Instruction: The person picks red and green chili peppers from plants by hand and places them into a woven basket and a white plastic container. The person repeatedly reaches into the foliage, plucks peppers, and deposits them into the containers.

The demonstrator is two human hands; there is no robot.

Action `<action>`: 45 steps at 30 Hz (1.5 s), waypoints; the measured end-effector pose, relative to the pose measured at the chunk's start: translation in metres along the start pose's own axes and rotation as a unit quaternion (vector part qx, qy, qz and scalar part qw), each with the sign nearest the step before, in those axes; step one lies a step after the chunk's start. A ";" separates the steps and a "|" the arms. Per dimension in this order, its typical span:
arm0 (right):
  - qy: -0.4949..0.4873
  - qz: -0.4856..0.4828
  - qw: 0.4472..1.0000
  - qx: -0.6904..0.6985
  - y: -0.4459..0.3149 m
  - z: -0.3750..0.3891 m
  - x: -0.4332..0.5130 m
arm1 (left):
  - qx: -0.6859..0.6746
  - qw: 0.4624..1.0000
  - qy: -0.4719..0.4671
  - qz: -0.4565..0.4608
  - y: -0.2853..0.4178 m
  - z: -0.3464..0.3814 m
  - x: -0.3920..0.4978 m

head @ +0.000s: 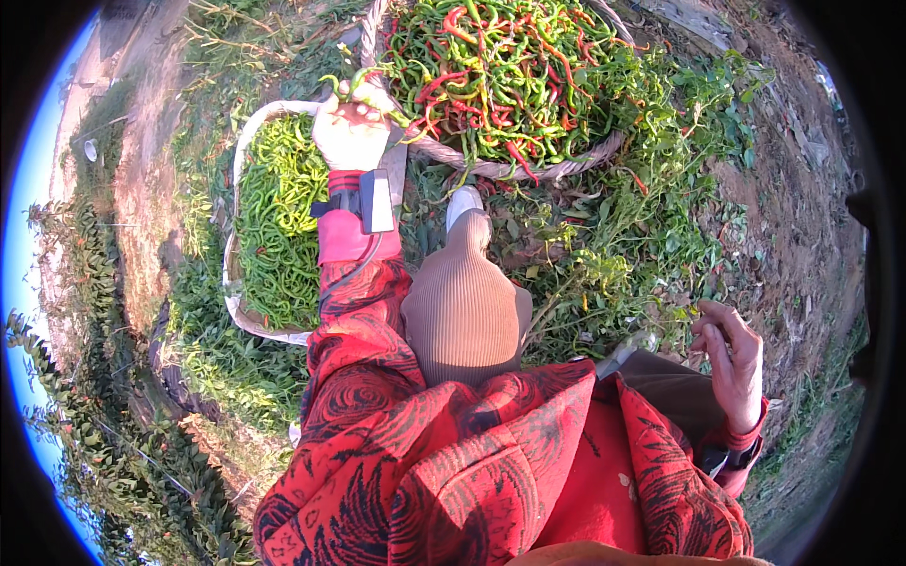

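Observation:
My left hand [352, 131], palm up, has its fingers curled round several long green chili peppers [368, 83]. It is between two containers. To its lower left lies a white-rimmed container [235, 212] full of green chilies [279, 212]. At its upper right stands a large round basket with a twisted rim [495, 170], heaped with mixed red and green chilies [488, 85]. My right hand [732, 361] is at the far right above the ground, fingers bent and partly apart, with nothing seen in it.
Uprooted or cut chili plants [658, 163] lie right of the basket. My bent knee in brown ribbed trousers [463, 311] and a light shoe [464, 201] are in the middle. Leafy plants [92, 424] and a dirt path [134, 212] are at the left.

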State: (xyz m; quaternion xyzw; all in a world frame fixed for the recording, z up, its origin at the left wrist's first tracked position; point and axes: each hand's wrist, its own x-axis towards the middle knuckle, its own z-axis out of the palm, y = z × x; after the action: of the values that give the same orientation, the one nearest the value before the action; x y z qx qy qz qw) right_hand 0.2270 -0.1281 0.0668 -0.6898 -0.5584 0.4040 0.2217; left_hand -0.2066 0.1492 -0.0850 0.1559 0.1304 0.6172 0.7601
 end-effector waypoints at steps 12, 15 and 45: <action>-0.027 0.050 0.998 -0.038 0.017 0.007 0.006 | 0.108 0.957 0.235 0.134 0.121 -0.086 -0.102; -0.030 0.009 0.999 -0.045 0.022 0.009 0.007 | 0.189 0.939 0.246 0.147 0.191 -0.127 -0.124; 0.074 0.018 0.997 -0.033 0.065 -0.033 -0.061 | 0.526 0.827 -0.185 0.068 -0.059 0.269 -0.103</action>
State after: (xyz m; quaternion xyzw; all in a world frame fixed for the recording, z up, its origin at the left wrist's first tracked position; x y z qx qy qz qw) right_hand 0.2885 -0.1995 0.0555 -0.7348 -0.5408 0.3370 0.2325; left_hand -0.0701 0.0167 0.1386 0.6518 0.2817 0.4649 0.5288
